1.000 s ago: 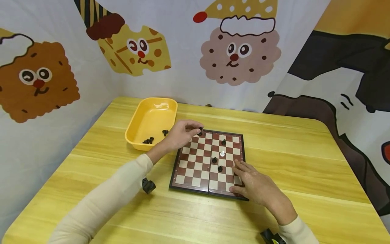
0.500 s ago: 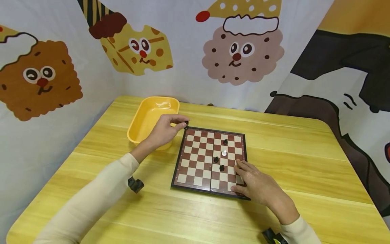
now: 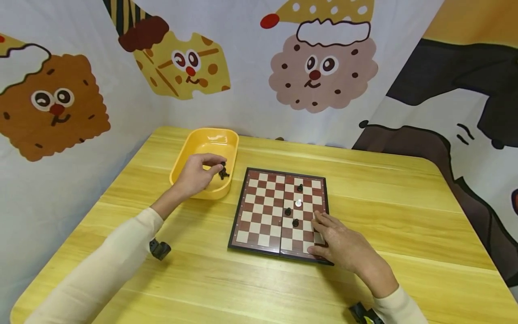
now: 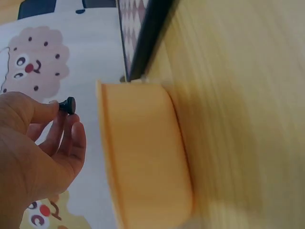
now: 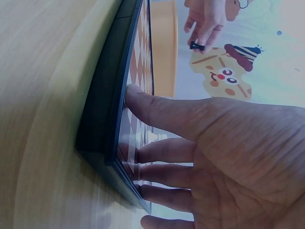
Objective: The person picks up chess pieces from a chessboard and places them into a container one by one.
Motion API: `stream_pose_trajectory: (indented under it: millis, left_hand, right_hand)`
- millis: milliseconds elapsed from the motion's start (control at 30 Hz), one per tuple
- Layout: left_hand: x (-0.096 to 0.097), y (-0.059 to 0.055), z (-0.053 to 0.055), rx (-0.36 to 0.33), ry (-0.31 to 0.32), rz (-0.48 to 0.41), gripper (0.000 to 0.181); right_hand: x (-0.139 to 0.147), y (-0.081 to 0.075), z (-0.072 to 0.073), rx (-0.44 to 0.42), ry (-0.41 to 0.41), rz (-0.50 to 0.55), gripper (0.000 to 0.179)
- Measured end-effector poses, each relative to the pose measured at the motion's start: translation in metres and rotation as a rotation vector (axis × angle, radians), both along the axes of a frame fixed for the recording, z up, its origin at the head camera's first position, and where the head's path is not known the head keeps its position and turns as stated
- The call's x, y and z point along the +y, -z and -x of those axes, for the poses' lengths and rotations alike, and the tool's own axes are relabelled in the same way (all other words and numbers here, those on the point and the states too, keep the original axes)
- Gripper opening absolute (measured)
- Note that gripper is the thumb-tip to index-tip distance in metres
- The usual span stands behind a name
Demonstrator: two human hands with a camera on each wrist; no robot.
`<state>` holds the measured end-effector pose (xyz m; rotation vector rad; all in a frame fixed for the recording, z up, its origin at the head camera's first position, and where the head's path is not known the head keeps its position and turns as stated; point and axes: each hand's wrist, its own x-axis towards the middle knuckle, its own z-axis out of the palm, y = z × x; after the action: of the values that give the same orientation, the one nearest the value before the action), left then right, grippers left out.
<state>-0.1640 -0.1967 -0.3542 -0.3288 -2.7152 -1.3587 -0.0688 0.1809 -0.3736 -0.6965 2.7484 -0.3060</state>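
Note:
Between thumb and fingertips my left hand point(image 3: 196, 175) pinches a black chess piece point(image 4: 67, 105), its round base facing outward in the left wrist view. The hand hovers over the yellow tray point(image 3: 214, 193), where more black pieces point(image 3: 224, 174) lie under the fingertips. My right hand point(image 3: 344, 245) rests on the near right corner of the chessboard point(image 3: 259, 211), thumb and fingers loosely extended on its surface. On the board's right half stand a white piece point(image 3: 298, 203) and three black ones, among them a black pawn point(image 3: 295, 222) left of the right fingers.
The board and tray sit on a yellow wood-grain table point(image 3: 404, 216), the tray beyond the board's left edge. A white cloth point(image 3: 247, 58) with cartoon biscuits and cheese hangs behind the table. A black wrist mount point(image 3: 159, 249) hangs below the left sleeve.
My left hand has carried the black piece leftward from the board's far left corner to over the tray. The right hand stays on the board, whose other pieces stand where they were.

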Motion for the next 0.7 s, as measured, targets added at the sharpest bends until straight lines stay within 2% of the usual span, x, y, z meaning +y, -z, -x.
stream_pose_trajectory:
  millis: [200, 333, 500, 700]
  left_hand:
    - [-0.009, 0.005, 0.002, -0.044, -0.051, 0.033, 0.025]
    - [-0.012, 0.005, 0.004, -0.069, -0.047, 0.008, 0.029]
    - [-0.011, 0.001, 0.005, -0.049, -0.036, -0.019, 0.030]
    - [-0.001, 0.000, 0.002, -0.020, -0.016, -0.044, 0.027]
  right_hand:
    - [0.000, 0.001, 0.000, 0.001, 0.007, 0.000, 0.069]
    - [0.000, 0.002, 0.000, 0.008, 0.007, 0.007, 0.068]
    - [0.001, 0.002, 0.001, 0.012, 0.001, 0.000, 0.069]
    - [0.002, 0.001, 0.002, 0.014, -0.007, -0.004, 0.069]
